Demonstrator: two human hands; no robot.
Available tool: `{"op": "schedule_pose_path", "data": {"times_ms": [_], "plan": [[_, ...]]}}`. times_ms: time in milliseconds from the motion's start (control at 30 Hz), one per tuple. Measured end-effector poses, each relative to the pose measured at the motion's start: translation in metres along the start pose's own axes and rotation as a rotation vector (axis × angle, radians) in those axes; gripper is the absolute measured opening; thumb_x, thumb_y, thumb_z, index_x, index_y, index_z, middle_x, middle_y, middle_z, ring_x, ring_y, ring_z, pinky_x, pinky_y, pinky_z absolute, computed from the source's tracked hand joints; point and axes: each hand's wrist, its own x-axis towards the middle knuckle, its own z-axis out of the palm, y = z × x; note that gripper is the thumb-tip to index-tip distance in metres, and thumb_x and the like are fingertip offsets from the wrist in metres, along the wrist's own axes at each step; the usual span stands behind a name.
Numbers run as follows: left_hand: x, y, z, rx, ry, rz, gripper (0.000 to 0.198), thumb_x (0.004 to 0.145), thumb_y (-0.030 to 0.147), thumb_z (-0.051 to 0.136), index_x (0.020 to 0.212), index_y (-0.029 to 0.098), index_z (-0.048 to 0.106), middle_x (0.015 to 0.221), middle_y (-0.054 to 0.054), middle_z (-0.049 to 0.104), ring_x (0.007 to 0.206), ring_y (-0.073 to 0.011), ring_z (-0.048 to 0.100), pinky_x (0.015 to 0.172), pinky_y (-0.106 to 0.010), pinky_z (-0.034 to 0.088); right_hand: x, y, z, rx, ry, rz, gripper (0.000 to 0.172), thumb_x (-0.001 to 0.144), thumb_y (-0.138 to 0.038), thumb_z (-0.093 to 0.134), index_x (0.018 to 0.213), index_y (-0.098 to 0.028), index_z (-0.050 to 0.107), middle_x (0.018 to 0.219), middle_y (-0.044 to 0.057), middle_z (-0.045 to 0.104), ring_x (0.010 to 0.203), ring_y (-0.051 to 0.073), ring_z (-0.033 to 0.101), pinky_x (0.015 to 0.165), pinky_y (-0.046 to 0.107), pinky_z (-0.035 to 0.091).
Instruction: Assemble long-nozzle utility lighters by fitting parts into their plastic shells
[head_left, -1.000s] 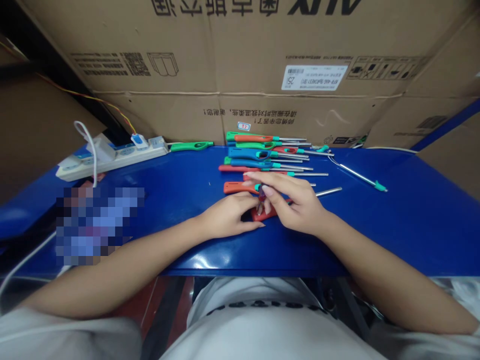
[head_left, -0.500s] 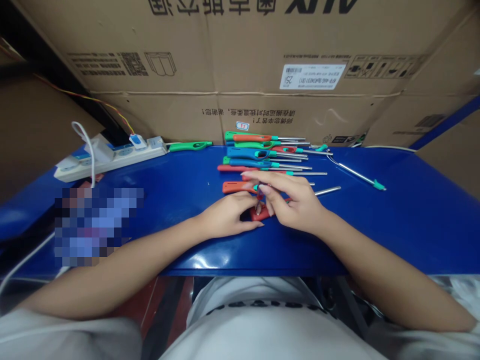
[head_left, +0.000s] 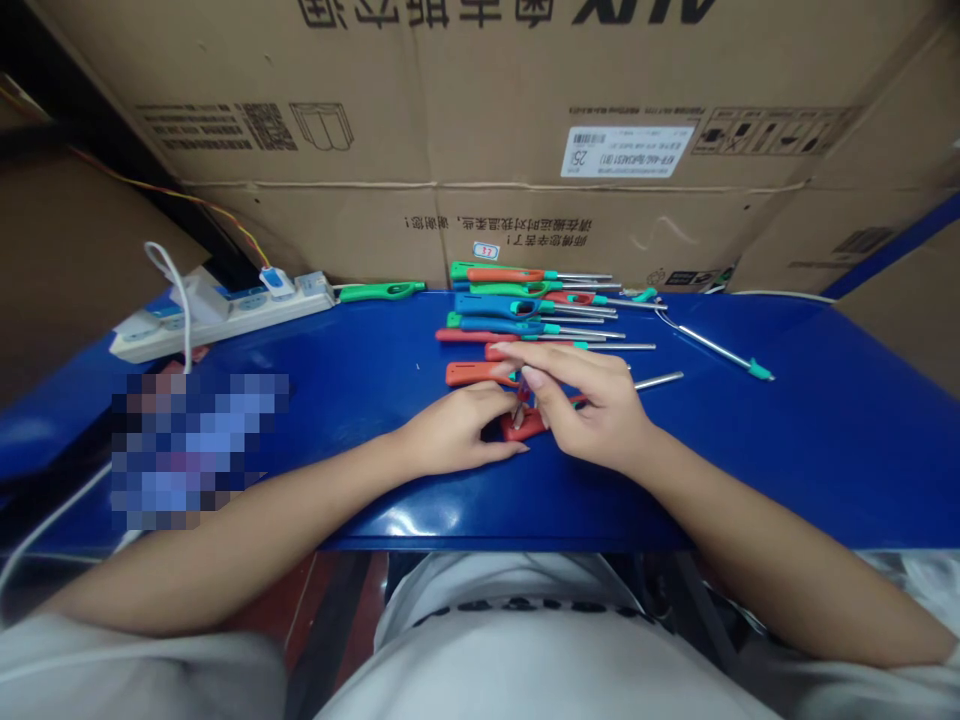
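Note:
Both hands meet over a red long-nosed lighter (head_left: 523, 426) lying on the blue table (head_left: 360, 370). My left hand (head_left: 457, 432) rests on the table with fingers curled around the lighter's red handle. My right hand (head_left: 592, 405) covers its middle, fingers pinched at the trigger area; the metal tube (head_left: 658, 381) sticks out to the right. Just behind lies an orange-red lighter (head_left: 472, 374). Further back is a row of several blue, green and red lighters (head_left: 525, 305).
A loose metal tube with a teal tip (head_left: 720, 350) lies at the right. A green lighter (head_left: 382, 291) and a white power strip (head_left: 225, 312) with cables sit at the back left. Big cardboard boxes (head_left: 480, 130) wall off the far edge. A blurred patch covers the left.
My hands have stayed in place on the red lighter. Only the right fingers shifted slightly at its middle.

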Motion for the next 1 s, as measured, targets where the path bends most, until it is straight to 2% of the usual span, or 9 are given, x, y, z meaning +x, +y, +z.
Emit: {"op": "schedule_pose_path", "data": {"times_ms": [133, 267, 367, 433, 500, 733, 800, 933, 1000], "plan": [[-0.001, -0.001, 0.001, -0.003, 0.007, 0.008, 0.023, 0.088, 0.034, 0.07, 0.103, 0.016, 0.066, 0.102, -0.008, 0.07, 0.095, -0.023, 0.065, 0.085, -0.034, 0.053, 0.0, 0.0, 0.0, -0.03, 0.073, -0.067, 0.014, 0.092, -0.017, 0.066, 0.102, -0.022, 0.076, 0.092, 0.002, 0.08, 0.081, 0.014, 0.075, 0.078, 0.024, 0.06], [-0.001, 0.0, 0.002, -0.011, 0.026, 0.016, 0.034, 0.088, 0.031, 0.07, 0.119, 0.019, 0.064, 0.106, -0.008, 0.07, 0.098, -0.0235, 0.065, 0.088, -0.035, 0.054, -0.007, 0.006, 0.0, -0.151, 0.076, -0.207, 0.012, 0.092, -0.021, 0.068, 0.103, -0.022, 0.074, 0.082, 0.002, 0.076, 0.071, 0.015, 0.071, 0.066, 0.025, 0.058], [0.0, 0.0, 0.001, -0.019, 0.021, 0.021, 0.029, 0.089, 0.033, 0.069, 0.114, 0.018, 0.066, 0.106, -0.008, 0.07, 0.099, -0.0239, 0.065, 0.089, -0.036, 0.053, -0.009, 0.007, 0.001, -0.155, 0.051, -0.239, 0.019, 0.094, -0.018, 0.061, 0.11, -0.02, 0.072, 0.094, 0.006, 0.077, 0.085, 0.017, 0.073, 0.074, 0.027, 0.06], [0.0, -0.001, 0.001, -0.009, 0.013, 0.026, 0.025, 0.089, 0.034, 0.068, 0.106, 0.016, 0.066, 0.105, -0.01, 0.07, 0.099, -0.0246, 0.065, 0.089, -0.037, 0.053, -0.006, 0.005, 0.002, -0.082, 0.02, -0.18, 0.028, 0.096, -0.014, 0.052, 0.118, -0.019, 0.069, 0.108, 0.009, 0.076, 0.101, 0.019, 0.072, 0.086, 0.032, 0.06], [0.0, -0.001, 0.001, 0.013, 0.011, 0.026, 0.024, 0.089, 0.035, 0.068, 0.101, 0.015, 0.066, 0.102, -0.01, 0.069, 0.096, -0.0243, 0.065, 0.087, -0.036, 0.053, -0.003, 0.004, 0.003, 0.002, 0.004, -0.128, 0.032, 0.097, -0.011, 0.049, 0.121, -0.019, 0.068, 0.111, 0.008, 0.076, 0.104, 0.019, 0.072, 0.092, 0.033, 0.059], [-0.001, 0.0, 0.002, -0.001, 0.03, 0.028, 0.03, 0.09, 0.033, 0.068, 0.116, 0.018, 0.064, 0.103, -0.007, 0.07, 0.097, -0.0229, 0.065, 0.088, -0.034, 0.054, -0.008, 0.006, 0.003, -0.138, 0.128, -0.218, 0.01, 0.088, -0.017, 0.072, 0.098, -0.021, 0.072, 0.077, 0.001, 0.072, 0.065, 0.011, 0.065, 0.065, 0.021, 0.057], [-0.001, 0.0, 0.003, -0.008, 0.044, 0.031, 0.028, 0.09, 0.032, 0.067, 0.114, 0.018, 0.065, 0.104, -0.007, 0.071, 0.098, -0.0233, 0.066, 0.089, -0.035, 0.054, -0.01, 0.007, 0.003, -0.159, 0.098, -0.274, 0.014, 0.089, -0.018, 0.071, 0.103, -0.02, 0.07, 0.082, 0.002, 0.073, 0.07, 0.013, 0.068, 0.067, 0.023, 0.058], [-0.001, -0.001, 0.002, 0.007, 0.03, 0.042, 0.024, 0.089, 0.033, 0.067, 0.105, 0.015, 0.065, 0.107, -0.01, 0.07, 0.1, -0.0248, 0.066, 0.09, -0.037, 0.054, -0.006, 0.005, 0.005, -0.017, -0.02, -0.221, 0.028, 0.095, -0.008, 0.052, 0.119, -0.017, 0.065, 0.113, 0.01, 0.075, 0.108, 0.019, 0.07, 0.089, 0.032, 0.06], [-0.001, -0.002, 0.002, 0.02, 0.026, 0.041, 0.022, 0.088, 0.033, 0.069, 0.101, 0.015, 0.065, 0.104, -0.01, 0.07, 0.098, -0.0247, 0.066, 0.088, -0.036, 0.054, -0.003, 0.003, 0.006, 0.043, -0.031, -0.161, 0.03, 0.096, -0.006, 0.05, 0.119, -0.018, 0.064, 0.112, 0.009, 0.075, 0.106, 0.017, 0.071, 0.091, 0.031, 0.059]]}}
